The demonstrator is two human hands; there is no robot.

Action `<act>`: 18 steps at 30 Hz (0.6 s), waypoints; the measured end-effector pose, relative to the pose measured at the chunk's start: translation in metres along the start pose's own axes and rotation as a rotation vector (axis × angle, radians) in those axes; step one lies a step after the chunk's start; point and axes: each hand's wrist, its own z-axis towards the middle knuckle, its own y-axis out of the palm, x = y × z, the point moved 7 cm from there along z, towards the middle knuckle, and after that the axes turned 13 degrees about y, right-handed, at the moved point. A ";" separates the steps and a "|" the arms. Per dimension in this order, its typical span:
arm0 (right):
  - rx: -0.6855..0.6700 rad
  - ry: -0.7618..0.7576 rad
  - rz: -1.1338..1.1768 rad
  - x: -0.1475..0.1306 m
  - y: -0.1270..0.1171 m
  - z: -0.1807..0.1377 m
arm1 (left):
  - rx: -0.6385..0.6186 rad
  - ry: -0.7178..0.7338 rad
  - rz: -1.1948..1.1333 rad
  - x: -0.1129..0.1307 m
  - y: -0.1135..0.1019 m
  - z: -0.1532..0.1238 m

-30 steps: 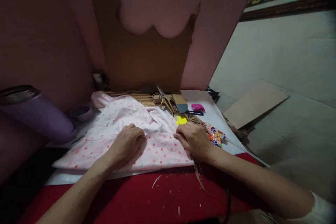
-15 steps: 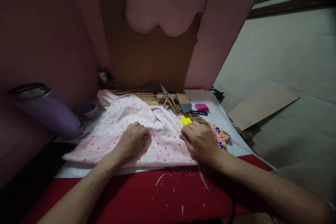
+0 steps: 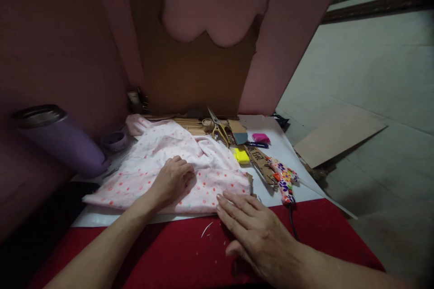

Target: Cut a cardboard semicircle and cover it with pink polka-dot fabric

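A pale pink cloth with small red dots (image 3: 159,162) lies bunched on a white sheet (image 3: 291,180) over a red mat (image 3: 190,257). My left hand (image 3: 171,180) rests on the cloth with its fingers curled under, pressing it down. My right hand (image 3: 256,232) lies flat on the red mat with fingers stretched out, its fingertips just touching the cloth's near edge. It holds nothing.
Behind the cloth lie gold scissors (image 3: 219,131), a yellow block (image 3: 242,155), a pink item (image 3: 261,138), a strip of cardboard (image 3: 262,167) and a colourful glue gun (image 3: 284,178). A purple flask (image 3: 59,142) and its cap (image 3: 114,141) lie left. A cardboard sheet (image 3: 339,137) lies on the floor right.
My right hand has left the cloth's right edge and drawn back towards me onto the red mat, opening flat. The yellow block and cardboard strip are uncovered. My left hand stays put.
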 end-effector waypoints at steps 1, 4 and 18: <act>-0.059 0.006 -0.003 0.000 0.006 -0.003 | 0.002 -0.001 0.000 0.000 0.000 0.000; -0.194 0.024 0.012 0.002 0.018 -0.009 | 0.010 -0.004 0.002 0.000 0.000 0.000; -0.245 0.080 0.203 -0.010 0.015 -0.010 | 0.018 0.014 0.002 0.002 0.000 0.000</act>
